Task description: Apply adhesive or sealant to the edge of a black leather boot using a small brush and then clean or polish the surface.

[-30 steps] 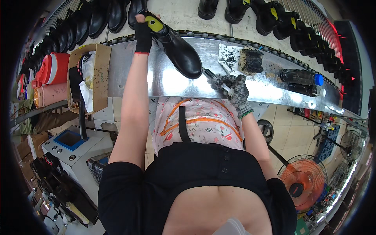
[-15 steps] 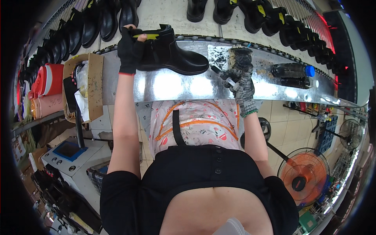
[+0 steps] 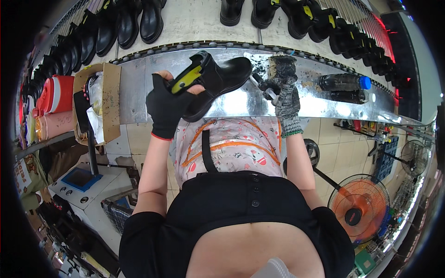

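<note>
My left hand (image 3: 167, 104), in a black glove with bare fingertips, grips a black ankle boot (image 3: 227, 76) by its shaft, beside the yellow strip at the opening. The boot is tilted over the metal bench, its toe pointing right and away from me. My right hand (image 3: 287, 99) wears a grey knit glove blackened at the fingers. It is closed around a slim black-and-white tool (image 3: 254, 80), whose exact kind I cannot make out. The tool's end is close to the boot's toe; contact cannot be told. Just beyond that hand lies a black-stained pad (image 3: 282, 68) on the bench.
A white sheet smeared black (image 3: 259, 64) lies beside the pad. Two bottles of dark liquid, one blue-capped (image 3: 345, 83) and one white-capped (image 3: 351, 97), lie at right. Rows of black boots (image 3: 128, 25) line the conveyor (image 3: 199, 23) beyond. A cardboard box (image 3: 111, 102) sits left.
My left hand has brought the boot nearer to me and tilted it, so the toe now points up and right and the opening faces me. The right hand has barely moved.
</note>
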A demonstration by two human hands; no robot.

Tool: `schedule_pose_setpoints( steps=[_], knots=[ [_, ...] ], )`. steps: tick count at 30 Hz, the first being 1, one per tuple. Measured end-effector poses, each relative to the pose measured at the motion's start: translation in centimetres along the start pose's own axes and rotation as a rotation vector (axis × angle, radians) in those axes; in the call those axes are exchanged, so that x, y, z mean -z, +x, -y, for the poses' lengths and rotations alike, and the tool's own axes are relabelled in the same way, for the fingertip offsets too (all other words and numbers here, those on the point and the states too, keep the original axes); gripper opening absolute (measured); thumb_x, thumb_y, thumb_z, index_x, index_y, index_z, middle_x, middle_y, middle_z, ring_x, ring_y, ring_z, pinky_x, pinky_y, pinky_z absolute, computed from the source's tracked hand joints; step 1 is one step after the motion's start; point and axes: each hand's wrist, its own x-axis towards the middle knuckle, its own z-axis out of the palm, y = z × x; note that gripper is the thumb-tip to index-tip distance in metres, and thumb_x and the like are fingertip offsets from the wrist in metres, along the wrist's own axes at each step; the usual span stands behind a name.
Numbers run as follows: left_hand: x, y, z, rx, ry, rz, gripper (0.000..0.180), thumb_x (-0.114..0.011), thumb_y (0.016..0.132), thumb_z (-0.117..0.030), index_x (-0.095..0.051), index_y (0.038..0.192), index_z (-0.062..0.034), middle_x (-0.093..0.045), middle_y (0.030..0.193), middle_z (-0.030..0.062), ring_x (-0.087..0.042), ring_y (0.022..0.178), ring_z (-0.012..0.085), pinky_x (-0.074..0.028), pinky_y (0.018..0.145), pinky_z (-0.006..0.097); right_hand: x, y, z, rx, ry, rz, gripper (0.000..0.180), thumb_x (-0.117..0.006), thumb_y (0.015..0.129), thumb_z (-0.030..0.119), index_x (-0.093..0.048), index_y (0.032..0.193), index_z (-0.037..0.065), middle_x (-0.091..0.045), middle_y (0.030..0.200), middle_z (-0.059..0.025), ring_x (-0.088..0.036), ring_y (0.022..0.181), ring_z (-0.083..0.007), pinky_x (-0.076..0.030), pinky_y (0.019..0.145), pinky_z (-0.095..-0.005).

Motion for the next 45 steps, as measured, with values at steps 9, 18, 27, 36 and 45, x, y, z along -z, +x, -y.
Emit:
schedule_pose_setpoints(
  steps=[9,18,27,36,45],
  knots=[
    [0.1,-3.2,-1.8,0.014,-0.184,0.145,0.058,-0.085,0.063,-0.031,-0.046,0.097,-0.0060,-0.053,0.059,0.0022,-0.054,0.049,0.0124,-0.043,0.047,0.025,1.0,-0.3,3.8,-0.033,0.005,0.041,0.021,-0.056,0.088,0.025,-0.065,0.095,0.008,-0.066,0.080,-0.0103,-0.061,0.073,-0.0298,-0.047,0.065,-0.0389],
    [-0.1,-4.7,-1.0,0.112,-0.412,0.308,0.055,-0.081,0.065,-0.020,-0.045,0.104,-0.0054,-0.049,0.056,0.0001,-0.048,0.046,0.0074,-0.038,0.044,0.023,1.0,-1.4,7.1,-0.084,0.469,0.084,0.042,-0.039,0.096,0.036,-0.071,0.089,0.009,-0.070,0.086,-0.0074,-0.064,0.075,-0.0221,-0.049,0.070,-0.0306],
    [-0.2,-5.9,-0.6,0.353,-0.755,0.400,0.055,-0.077,0.069,-0.008,-0.040,0.110,-0.0047,-0.060,0.073,0.0050,-0.060,0.059,0.0106,-0.047,0.051,0.021,1.7,-2.5,8.3,0.169,0.270,0.113,0.045,-0.038,0.096,0.032,-0.067,0.093,-0.002,-0.070,0.088,-0.0114,-0.066,0.080,-0.0194,-0.050,0.077,-0.0291],
    [0.4,-7.0,1.1,0.787,-0.966,0.586,0.063,-0.067,0.069,-0.004,-0.038,0.125,-0.0001,-0.059,0.082,0.0080,-0.059,0.067,0.0131,-0.051,0.063,0.027,3.0,-3.8,10.7,0.184,0.090,0.251,0.015,-0.057,0.080,0.006,-0.069,0.090,0.003,-0.069,0.086,-0.0116,-0.067,0.079,-0.0231,-0.051,0.075,-0.0313],
    [-0.3,-7.2,-0.2,0.779,-0.979,0.657,0.055,-0.067,0.068,-0.004,-0.045,0.118,0.0013,-0.059,0.086,0.0085,-0.060,0.069,0.0159,-0.050,0.063,0.029,6.1,-4.5,10.6,0.076,0.015,0.369,0.039,-0.035,0.094,0.024,-0.069,0.092,0.005,-0.068,0.085,-0.0123,-0.064,0.081,-0.0304,-0.049,0.076,-0.0374]
  ],
)
